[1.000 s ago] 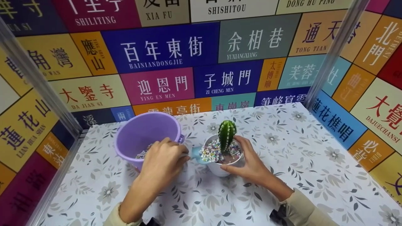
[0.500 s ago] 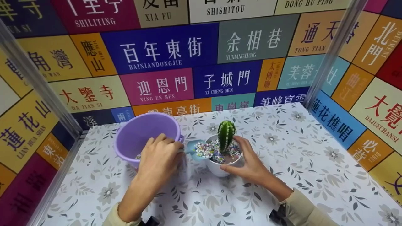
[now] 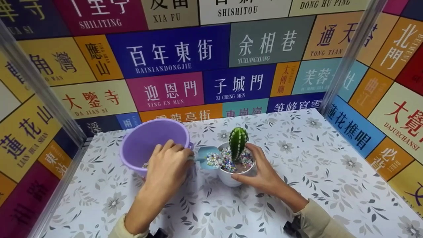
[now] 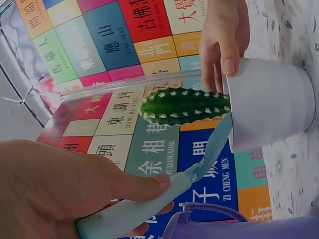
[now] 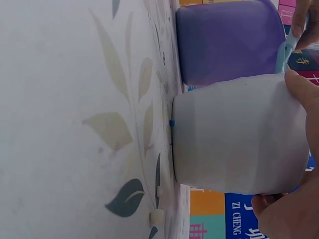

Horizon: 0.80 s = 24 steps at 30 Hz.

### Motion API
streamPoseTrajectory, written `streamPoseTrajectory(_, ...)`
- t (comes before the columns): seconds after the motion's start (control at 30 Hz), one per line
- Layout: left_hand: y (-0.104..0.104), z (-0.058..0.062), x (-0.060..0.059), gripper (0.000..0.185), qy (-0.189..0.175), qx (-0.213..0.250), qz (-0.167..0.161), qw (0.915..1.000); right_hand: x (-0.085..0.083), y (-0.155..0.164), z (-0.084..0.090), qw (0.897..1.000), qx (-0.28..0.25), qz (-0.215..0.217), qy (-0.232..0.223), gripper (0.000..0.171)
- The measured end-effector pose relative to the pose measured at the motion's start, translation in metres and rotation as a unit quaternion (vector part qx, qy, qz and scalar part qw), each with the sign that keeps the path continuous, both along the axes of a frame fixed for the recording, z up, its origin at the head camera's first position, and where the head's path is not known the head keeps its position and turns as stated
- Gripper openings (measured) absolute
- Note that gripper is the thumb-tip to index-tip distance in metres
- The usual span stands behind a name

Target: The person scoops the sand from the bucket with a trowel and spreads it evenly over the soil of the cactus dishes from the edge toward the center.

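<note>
A white pot [image 3: 231,177] [image 4: 271,104] [image 5: 239,134] stands on the flowered table, with a green cactus [image 3: 238,143] [image 4: 182,106] and coloured pebbles [image 3: 228,160] in it. My right hand [image 3: 261,172] [image 5: 291,199] grips the pot's right side. My left hand [image 3: 170,168] [image 4: 65,191] grips the handle of a light blue scoop [image 3: 206,158] [image 4: 199,169]. The scoop's blade rests on the pot's left rim and carries coloured pebbles. A purple bucket [image 3: 150,142] [image 5: 224,42] with pebbles at its bottom stands just left of the pot, behind my left hand.
Walls [image 3: 185,53] covered in coloured sign panels close in the table at the back and both sides. Metal posts [image 3: 350,53] stand at the back corners. A few stray pebbles [image 5: 156,217] lie on the tablecloth [image 3: 314,172] by the pot.
The scoop has lifted slightly and tipped at the pot's left rim, and the heap of pebbles on it has shrunk. My right hand and the pot have stayed put.
</note>
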<state>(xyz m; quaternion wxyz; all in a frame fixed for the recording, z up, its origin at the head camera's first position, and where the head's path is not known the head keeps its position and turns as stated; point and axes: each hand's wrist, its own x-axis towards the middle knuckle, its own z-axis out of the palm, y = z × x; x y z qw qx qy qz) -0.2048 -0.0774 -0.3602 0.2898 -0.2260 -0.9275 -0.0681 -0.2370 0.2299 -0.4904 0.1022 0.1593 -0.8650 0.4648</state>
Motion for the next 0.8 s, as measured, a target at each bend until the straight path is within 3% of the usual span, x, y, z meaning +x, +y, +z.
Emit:
streamPoseTrajectory(0.37, -0.0003, -0.0014, -0.0017, 0.015, -0.022, 0.012, 0.019, 0.9995, 0.0007, -0.0001, -0.0003, 1.0, 0.008, 0.0, 0.004, 0.115)
streamPoseTrajectory(0.8, 0.0019, -0.0022, -0.0004, 0.011, -0.01, 0.006, 0.023, 0.9997, 0.0005, 0.0017, -0.0011, 1.0, 0.016, 0.014, -0.003, 0.112)
